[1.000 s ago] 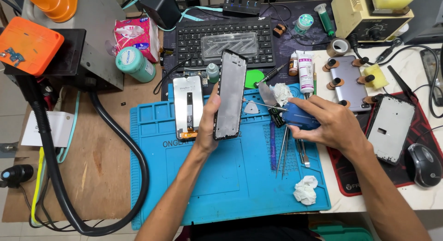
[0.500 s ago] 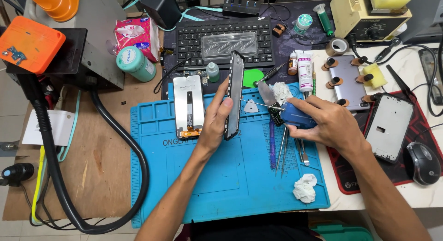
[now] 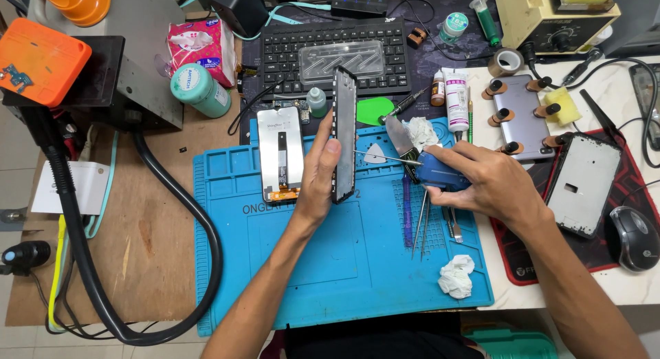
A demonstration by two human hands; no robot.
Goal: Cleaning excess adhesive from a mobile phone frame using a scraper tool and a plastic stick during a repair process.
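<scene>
Left hand point(image 3: 317, 179): raised, fingers curled in a grip, thumb up. Right hand point(image 3: 489, 181): palm down, fingers closed in a grip, forearm angled inward.

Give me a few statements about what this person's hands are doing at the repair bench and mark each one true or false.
1. The left hand holds a phone frame tilted up on its edge. True.
2. The right hand is on the computer mouse. False: it grips a blue tool with a thin needle tip; the mouse lies untouched at the right edge.
3. A phone screen panel lies flat on the blue mat beside the left hand. True.
4. The crumpled tissue sits on the keyboard. False: it lies on the mat's near right corner.
</scene>
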